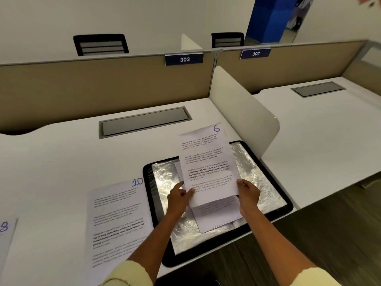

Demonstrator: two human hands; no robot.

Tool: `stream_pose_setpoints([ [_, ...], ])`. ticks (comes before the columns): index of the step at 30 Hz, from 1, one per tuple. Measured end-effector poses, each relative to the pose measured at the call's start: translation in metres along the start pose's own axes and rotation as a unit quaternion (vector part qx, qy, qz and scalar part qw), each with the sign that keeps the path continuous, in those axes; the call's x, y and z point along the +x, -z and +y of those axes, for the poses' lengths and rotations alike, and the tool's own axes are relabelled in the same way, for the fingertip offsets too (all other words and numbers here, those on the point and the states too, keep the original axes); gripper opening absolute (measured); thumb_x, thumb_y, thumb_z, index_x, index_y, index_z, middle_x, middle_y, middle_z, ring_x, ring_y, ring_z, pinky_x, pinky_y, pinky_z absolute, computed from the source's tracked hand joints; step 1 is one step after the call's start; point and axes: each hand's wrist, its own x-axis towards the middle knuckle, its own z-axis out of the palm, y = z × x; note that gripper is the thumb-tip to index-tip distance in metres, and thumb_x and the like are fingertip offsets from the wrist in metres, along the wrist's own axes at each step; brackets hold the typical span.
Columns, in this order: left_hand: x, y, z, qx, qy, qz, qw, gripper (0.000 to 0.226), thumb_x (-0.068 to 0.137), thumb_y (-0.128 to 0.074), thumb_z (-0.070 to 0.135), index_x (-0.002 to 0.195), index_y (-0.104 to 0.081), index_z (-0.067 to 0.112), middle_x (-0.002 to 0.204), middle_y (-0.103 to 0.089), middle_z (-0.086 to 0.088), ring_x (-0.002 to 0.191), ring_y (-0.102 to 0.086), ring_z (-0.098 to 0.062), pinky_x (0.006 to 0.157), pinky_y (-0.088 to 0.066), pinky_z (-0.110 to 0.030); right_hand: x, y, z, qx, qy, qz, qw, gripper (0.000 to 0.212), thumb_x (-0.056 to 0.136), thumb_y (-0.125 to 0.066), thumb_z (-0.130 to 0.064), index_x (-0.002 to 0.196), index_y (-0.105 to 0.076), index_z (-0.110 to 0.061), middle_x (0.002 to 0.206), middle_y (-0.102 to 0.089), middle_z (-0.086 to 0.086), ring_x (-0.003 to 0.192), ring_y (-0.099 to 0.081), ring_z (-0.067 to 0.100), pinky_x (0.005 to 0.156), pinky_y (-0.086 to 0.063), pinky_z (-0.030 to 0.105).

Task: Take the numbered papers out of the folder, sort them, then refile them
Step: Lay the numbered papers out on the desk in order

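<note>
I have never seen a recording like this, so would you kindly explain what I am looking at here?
There is no machine: a person wears a camera on the head, so the single picture looks forward and down at their own arms. The left hand and the right hand together hold up a printed sheet numbered 6. Beneath it, a stack of papers lies in an open black folder on the white desk. Sheets numbered 10 and 8 already lie on the desk, to the left.

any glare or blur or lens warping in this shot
Head view: glare on the shiny open folder; wide-angle bending curves the partition; paper 6, held by both hands, reads sharp, while paper 10 smears toward the bottom edge.
</note>
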Motion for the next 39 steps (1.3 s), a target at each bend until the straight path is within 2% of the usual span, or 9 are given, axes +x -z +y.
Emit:
stream_pose_setpoints([
  [4, 0.010, 0.008, -0.001, -0.015, 0.023, 0.019, 0.999, 0.016, 0.080, -0.079, 0.013, 0.092, -0.070, 0.008, 0.086, -0.073, -0.008, 0.084, -0.072, -0.028, 0.063, -0.058, -0.030, -0.002, -0.010, -0.001, -0.026, 0.007, 0.011, 1.000, 0.020, 0.095, -0.064, -0.016, 0.076, -0.069, -0.018, 0.083, -0.069, 0.004, 0.080, -0.063, 0.025, 0.083, -0.058, 0.048],
  [7, 0.015, 0.010, 0.000, -0.001, 0.029, 0.030, 0.999, 0.013, 0.079, -0.081, 0.013, 0.078, -0.068, 0.009, 0.083, -0.074, -0.008, 0.081, -0.072, -0.027, 0.070, -0.060, -0.039, -0.004, -0.015, -0.002, -0.065, 0.026, 0.013, 0.997, 0.019, 0.099, -0.058, -0.016, 0.082, -0.068, -0.016, 0.085, -0.068, 0.004, 0.080, -0.062, 0.023, 0.085, -0.058, 0.049],
  [9, 0.017, 0.011, 0.005, 0.010, 0.022, 0.041, 0.999, 0.014, 0.079, -0.081, 0.013, 0.080, -0.068, 0.006, 0.084, -0.073, -0.008, 0.079, -0.071, -0.023, 0.068, -0.060, -0.033, -0.004, -0.017, -0.002, -0.090, 0.039, 0.008, 0.995, 0.019, 0.101, -0.055, -0.014, 0.086, -0.066, -0.017, 0.089, -0.068, 0.006, 0.083, -0.061, 0.024, 0.086, -0.058, 0.049],
  [11, 0.019, 0.011, 0.010, 0.011, 0.019, 0.053, 0.998, 0.015, 0.080, -0.079, 0.012, 0.082, -0.068, 0.003, 0.083, -0.072, -0.008, 0.071, -0.068, -0.017, 0.054, -0.055, -0.021, 0.001, -0.020, -0.002, -0.113, 0.048, -0.002, 0.992, 0.021, 0.101, -0.053, -0.013, 0.085, -0.066, -0.019, 0.086, -0.067, 0.003, 0.085, -0.062, 0.026, 0.086, -0.058, 0.052],
  [13, 0.023, 0.008, 0.016, 0.008, 0.020, 0.064, 0.998, 0.014, 0.081, -0.079, 0.010, 0.081, -0.067, 0.003, 0.082, -0.070, -0.008, 0.067, -0.065, -0.016, 0.046, -0.050, -0.018, 0.009, -0.023, -0.005, -0.131, 0.052, -0.007, 0.990, 0.021, 0.100, -0.054, -0.011, 0.085, -0.065, -0.020, 0.084, -0.065, -0.001, 0.087, -0.062, 0.026, 0.086, -0.057, 0.053],
  [19, 0.055, -0.001, 0.026, 0.039, 0.023, 0.092, 0.995, 0.019, 0.079, -0.081, 0.017, 0.075, -0.064, 0.011, 0.082, -0.071, -0.010, 0.074, -0.068, -0.029, 0.066, -0.059, -0.042, 0.047, -0.034, -0.020, -0.149, 0.074, -0.014, 0.986, 0.014, 0.095, -0.061, -0.007, 0.093, -0.072, -0.016, 0.087, -0.068, -0.003, 0.088, -0.064, 0.022, 0.088, -0.056, 0.044],
  [25, 0.093, -0.022, 0.049, 0.045, 0.025, 0.116, 0.992, 0.011, 0.082, -0.078, 0.014, 0.082, -0.071, 0.005, 0.077, -0.071, -0.008, 0.061, -0.058, -0.016, 0.059, -0.047, -0.026, 0.100, -0.050, -0.048, -0.178, 0.115, -0.027, 0.977, 0.014, 0.091, -0.065, -0.003, 0.100, -0.074, -0.009, 0.092, -0.070, 0.002, 0.086, -0.064, 0.017, 0.075, -0.047, 0.022],
  [29, 0.127, -0.039, 0.064, 0.054, 0.024, 0.132, 0.990, 0.006, 0.086, -0.072, 0.012, 0.085, -0.073, 0.006, 0.078, -0.071, -0.009, 0.067, -0.060, -0.017, 0.067, -0.048, -0.029, 0.145, -0.062, -0.064, -0.199, 0.141, -0.041, 0.969, 0.011, 0.089, -0.066, -0.002, 0.097, -0.073, -0.006, 0.086, -0.070, 0.005, 0.082, -0.065, 0.021, 0.073, -0.045, 0.024],
  [39, 0.216, -0.083, 0.093, 0.076, 0.032, 0.206, 0.975, 0.010, 0.086, -0.073, 0.016, 0.088, -0.073, 0.007, 0.083, -0.072, -0.004, 0.076, -0.066, -0.018, 0.074, -0.055, -0.030, 0.238, -0.111, -0.090, -0.214, 0.201, -0.065, 0.954, 0.014, 0.094, -0.060, 0.000, 0.102, -0.071, -0.002, 0.094, -0.070, 0.005, 0.083, -0.060, 0.014, 0.066, -0.038, 0.004],
])
